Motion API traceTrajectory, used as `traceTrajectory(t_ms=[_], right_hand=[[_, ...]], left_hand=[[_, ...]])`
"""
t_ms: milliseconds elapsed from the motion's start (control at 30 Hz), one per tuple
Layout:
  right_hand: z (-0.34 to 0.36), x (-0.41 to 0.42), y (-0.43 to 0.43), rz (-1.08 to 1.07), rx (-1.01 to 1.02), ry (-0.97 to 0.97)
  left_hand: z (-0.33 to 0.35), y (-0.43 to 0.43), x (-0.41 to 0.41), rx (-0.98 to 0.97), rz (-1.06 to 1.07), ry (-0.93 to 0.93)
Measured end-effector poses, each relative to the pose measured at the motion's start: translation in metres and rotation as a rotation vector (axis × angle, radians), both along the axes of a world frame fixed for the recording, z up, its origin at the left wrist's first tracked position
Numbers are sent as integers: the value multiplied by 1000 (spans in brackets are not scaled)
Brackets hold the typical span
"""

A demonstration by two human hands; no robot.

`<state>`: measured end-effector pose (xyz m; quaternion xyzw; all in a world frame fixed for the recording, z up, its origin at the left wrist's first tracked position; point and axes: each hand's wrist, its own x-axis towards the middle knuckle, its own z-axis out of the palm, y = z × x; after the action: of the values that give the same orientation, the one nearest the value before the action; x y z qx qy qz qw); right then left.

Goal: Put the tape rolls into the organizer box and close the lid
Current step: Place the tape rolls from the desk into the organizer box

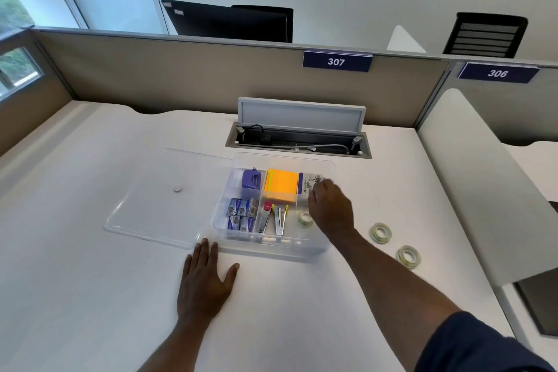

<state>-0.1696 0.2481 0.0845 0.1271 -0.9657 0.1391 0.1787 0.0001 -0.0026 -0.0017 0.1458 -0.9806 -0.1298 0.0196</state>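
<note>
Clear plastic forms the organizer box [273, 251], which stands open on the white table [90, 281]; its flat lid [157, 199], also clear, lies on the table just beside the box on the left. The right hand [330, 210] reaches into the right compartment with the fingers bent downward and close together; I cannot tell if they grip something. One tape roll [305, 218], a small ring of glossy yellowish tape, lies in this compartment, just beside the hand on its near left side. Two more tape rolls, the farther one [380, 233] and the nearer one [408, 256], lie flat on the table to the right of the box, apart from the hand. The left hand [205, 281] rests flat on the table with the fingers spread, and its fingertips are near the front left corner of the box. Other compartments hold an orange block of notes [280, 186] and small blue boxes [241, 214].
</note>
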Motion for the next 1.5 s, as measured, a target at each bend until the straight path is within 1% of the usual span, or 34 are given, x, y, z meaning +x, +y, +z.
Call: traceTrajectory(t_ms=[67, 133, 200, 267, 333, 367, 400, 500, 567, 633, 700, 767, 800, 867, 933, 1033, 1100, 1333, 1500], right_hand=[[8, -2, 13, -157, -118, 94], [8, -1, 34, -338, -193, 56], [3, 3, 61, -475, -135, -123], [-8, 11, 83, -505, -40, -370], [-21, 19, 98, -406, 60, -559], [-27, 23, 102, -360, 119, -618], [-31, 26, 103, -333, 174, -627], [-38, 31, 100, -276, 299, -541], [-37, 29, 95, -254, 260, -512], [-30, 22, 89, -285, 88, -486], [-18, 14, 78, -289, -59, -387], [-4, 3, 67, -233, -119, -276], [4, -4, 60, -181, -129, -257], [19, -16, 46, -36, -122, -283], [31, -24, 30, 106, -94, -373], [36, -22, 8, 249, 49, -520], [31, -15, 1, 253, 85, -571], [8, 6, -3, 244, 118, -659], [3, 12, -4, 289, 140, -703]], left_hand=[[1, 1, 0, 7, -3, 6], [3, 2, 0, 10, -7, 12], [3, 2, 0, 8, -9, 10], [2, 1, 1, 7, -5, 8], [2, 2, 0, 3, -5, 6], [3, 2, 0, 3, -5, 6], [3, 2, 0, 5, -5, 7], [3, 2, 0, 0, -5, 7], [3, 2, 0, -2, -6, 8], [2, 2, 0, -3, -6, 9], [2, 2, 0, -6, -4, 8], [2, 2, 0, -9, -2, 12], [1, 2, 0, -10, -1, 14], [0, 1, 0, -14, -1, 16], [0, 1, -1, -15, -1, 14], [-1, 1, -1, -18, 1, 13], [-1, 1, -1, -17, 2, 12], [-1, 0, 0, -21, -3, 18], [-1, 0, 0, -21, -4, 24]])
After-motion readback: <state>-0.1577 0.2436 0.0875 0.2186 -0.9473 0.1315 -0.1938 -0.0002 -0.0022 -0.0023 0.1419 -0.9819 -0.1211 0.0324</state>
